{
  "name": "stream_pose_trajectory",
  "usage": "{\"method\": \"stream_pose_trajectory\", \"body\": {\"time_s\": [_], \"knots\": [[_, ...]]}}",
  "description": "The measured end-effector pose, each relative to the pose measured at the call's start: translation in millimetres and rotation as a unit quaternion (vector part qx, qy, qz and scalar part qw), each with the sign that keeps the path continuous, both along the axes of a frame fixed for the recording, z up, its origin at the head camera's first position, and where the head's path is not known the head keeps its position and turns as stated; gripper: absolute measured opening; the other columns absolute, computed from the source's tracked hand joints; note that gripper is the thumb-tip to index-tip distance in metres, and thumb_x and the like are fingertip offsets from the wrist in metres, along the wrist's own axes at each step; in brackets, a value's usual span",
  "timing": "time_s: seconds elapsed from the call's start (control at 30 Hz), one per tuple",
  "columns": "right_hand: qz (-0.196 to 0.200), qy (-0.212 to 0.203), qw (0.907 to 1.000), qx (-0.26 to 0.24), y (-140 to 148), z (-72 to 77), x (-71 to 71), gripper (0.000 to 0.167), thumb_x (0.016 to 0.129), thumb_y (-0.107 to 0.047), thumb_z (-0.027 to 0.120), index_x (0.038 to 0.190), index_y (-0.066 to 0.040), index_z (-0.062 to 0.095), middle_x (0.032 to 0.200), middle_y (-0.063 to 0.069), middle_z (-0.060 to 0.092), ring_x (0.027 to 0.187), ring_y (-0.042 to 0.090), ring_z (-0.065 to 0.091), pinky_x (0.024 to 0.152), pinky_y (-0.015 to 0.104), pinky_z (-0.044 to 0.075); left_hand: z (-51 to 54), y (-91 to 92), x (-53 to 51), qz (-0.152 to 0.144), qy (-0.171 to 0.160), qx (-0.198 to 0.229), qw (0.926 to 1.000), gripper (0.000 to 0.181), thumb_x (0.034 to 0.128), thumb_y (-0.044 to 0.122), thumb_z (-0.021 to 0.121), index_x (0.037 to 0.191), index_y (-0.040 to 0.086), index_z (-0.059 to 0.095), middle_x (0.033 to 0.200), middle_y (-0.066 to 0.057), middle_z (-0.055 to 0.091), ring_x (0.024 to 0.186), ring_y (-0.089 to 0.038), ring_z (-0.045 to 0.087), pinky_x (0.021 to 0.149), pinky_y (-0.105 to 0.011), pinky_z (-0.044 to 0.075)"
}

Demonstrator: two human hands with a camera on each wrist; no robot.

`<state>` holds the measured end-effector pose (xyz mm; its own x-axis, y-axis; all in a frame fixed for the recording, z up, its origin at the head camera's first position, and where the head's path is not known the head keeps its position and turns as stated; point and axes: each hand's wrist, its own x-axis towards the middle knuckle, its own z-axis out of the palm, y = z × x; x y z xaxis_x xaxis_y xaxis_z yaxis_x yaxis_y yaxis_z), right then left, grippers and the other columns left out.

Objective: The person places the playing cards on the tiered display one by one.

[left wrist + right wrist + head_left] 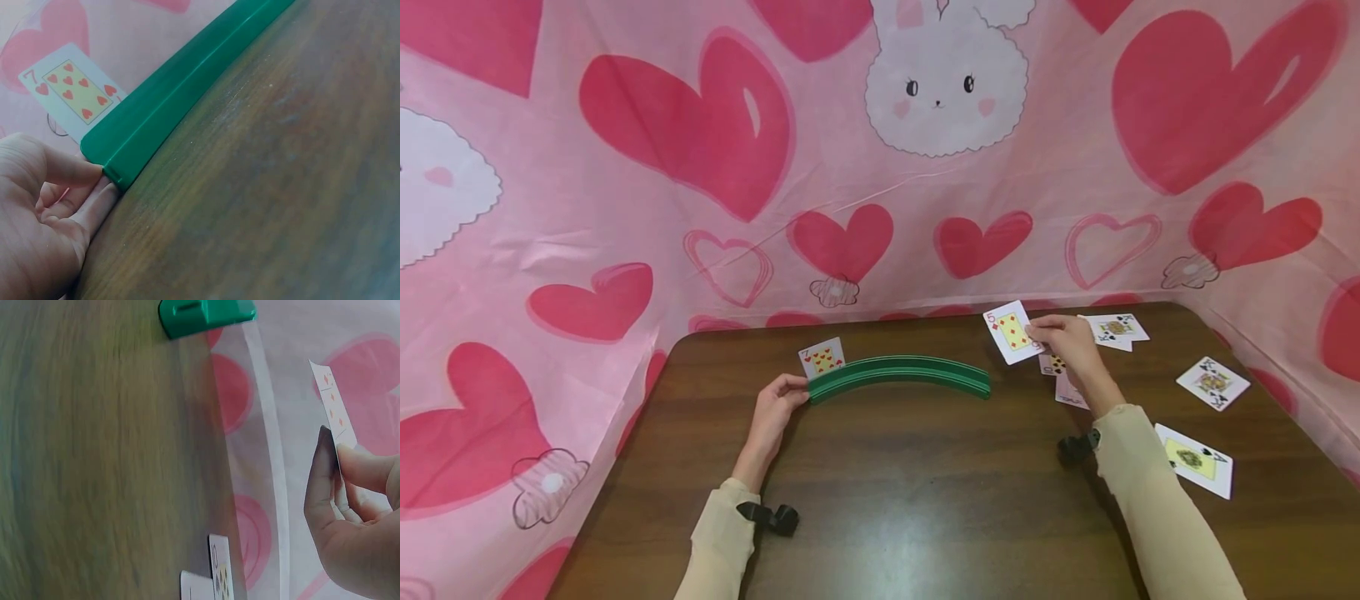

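Observation:
A curved green card holder [898,372] stands on the wooden table. One card, the seven of hearts [822,358], is upright in its left end. My left hand [775,408] holds that end; in the left wrist view the thumb and a finger [94,206] meet at the holder's corner [119,156]. My right hand [1067,346] pinches the five of diamonds [1013,333] by its edge, raised above the table to the right of the holder. In the right wrist view this card [334,403] appears nearly edge-on between thumb and fingers.
Loose cards lie on the right of the table [925,508]: a ten [1051,364] and another card [1070,393] partly under my right hand, a king of spades [1120,327] over another card, a further king [1213,383] and an ace of spades [1198,460]. A pink cloth [842,183] hangs behind.

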<state>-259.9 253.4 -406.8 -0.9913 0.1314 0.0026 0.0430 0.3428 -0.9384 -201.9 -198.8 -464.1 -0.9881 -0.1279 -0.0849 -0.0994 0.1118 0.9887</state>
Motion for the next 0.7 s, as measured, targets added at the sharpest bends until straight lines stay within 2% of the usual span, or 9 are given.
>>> {"method": "stream_pose_trajectory", "body": {"time_s": [0.13, 0.33, 0.43, 0.47, 0.53, 0.67, 0.7], "knots": [[0.01, -0.004, 0.9992, -0.039, -6, 3.1, 5.4, 0.043, 0.081, -0.025, 0.063, 0.108, 0.008, 0.056, 0.078, -0.006, 0.059, 0.065, 0.005, 0.057, 0.062, 0.024, 0.049, -0.3, 0.4, 0.2, 0.0, 0.001, 0.001, 1.0, 0.019, 0.0808, 0.003, 0.057, 0.099, 0.0, 0.059, 0.104, -0.011, 0.057, 0.091, -0.018, 0.052, 0.077, -0.024, 0.041], [-0.004, 0.005, 0.999, -0.045, -14, 5.1, 10.2, 0.044, 0.079, -0.029, 0.065, 0.106, 0.006, 0.057, 0.081, -0.003, 0.062, 0.069, 0.007, 0.057, 0.062, 0.021, 0.047, -0.5, 1.2, 0.6, 0.001, 0.001, 0.005, 1.0, 0.018, 0.081, 0.002, 0.057, 0.099, 0.0, 0.059, 0.104, -0.011, 0.057, 0.091, -0.018, 0.052, 0.078, -0.024, 0.041], [0.002, 0.02, 0.998, -0.061, -19, 5.9, 11.6, 0.042, 0.077, -0.029, 0.067, 0.102, 0.004, 0.059, 0.081, -0.002, 0.063, 0.069, 0.008, 0.058, 0.062, 0.021, 0.047, -0.5, 1.0, 0.3, 0.003, 0.001, 0.007, 1.0, 0.018, 0.081, 0.002, 0.057, 0.099, 0.0, 0.059, 0.103, -0.011, 0.057, 0.091, -0.018, 0.052, 0.078, -0.025, 0.041], [0.011, 0.026, 0.9958, -0.087, -17, 1.7, 9.3, 0.039, 0.076, -0.026, 0.068, 0.1, 0.003, 0.06, 0.081, 0.0, 0.064, 0.068, 0.009, 0.058, 0.06, 0.022, 0.047, -0.4, 1.0, 0.2, 0.003, 0.002, 0.007, 1.0, 0.018, 0.081, 0.002, 0.057, 0.099, 0.0, 0.059, 0.103, -0.011, 0.057, 0.091, -0.018, 0.052, 0.078, -0.025, 0.041], [0.017, 0.032, 0.9925, -0.117, -20, 2.7, 9.6, 0.036, 0.074, -0.025, 0.071, 0.097, 0.001, 0.062, 0.081, 0.001, 0.064, 0.068, 0.01, 0.059, 0.06, 0.022, 0.048, -0.2, 0.8, 0.0, 0.003, 0.001, 0.006, 1.0, 0.018, 0.0811, 0.002, 0.056, 0.099, 0.0, 0.059, 0.103, -0.011, 0.057, 0.091, -0.018, 0.052, 0.078, -0.025, 0.041], [0.03, 0.04, 0.9883, -0.144, -26, 7.6, 12.4, 0.035, 0.073, -0.023, 0.071, 0.096, 0.001, 0.061, 0.079, -0.001, 0.064, 0.067, 0.01, 0.06, 0.059, 0.022, 0.048, 0.4, 0.6, 0.3, 0.003, 0.001, 0.006, 1.0, 0.019, 0.0806, 0.002, 0.057, 0.099, 0.0, 0.059, 0.103, -0.011, 0.057, 0.09, -0.018, 0.052, 0.077, -0.024, 0.041], [0.027, 0.04, 0.9897, -0.135, -31, 13.8, 16.1, 0.037, 0.074, -0.024, 0.071, 0.096, 0.002, 0.06, 0.079, -0.002, 0.064, 0.067, 0.009, 0.06, 0.06, 0.022, 0.049, 0.5, 0.5, 0.4, 0.003, 0.001, 0.005, 1.0, 0.019, 0.0806, 0.002, 0.057, 0.099, 0.0, 0.059, 0.103, -0.011, 0.057, 0.09, -0.017, 0.052, 0.077, -0.024, 0.041]]}}
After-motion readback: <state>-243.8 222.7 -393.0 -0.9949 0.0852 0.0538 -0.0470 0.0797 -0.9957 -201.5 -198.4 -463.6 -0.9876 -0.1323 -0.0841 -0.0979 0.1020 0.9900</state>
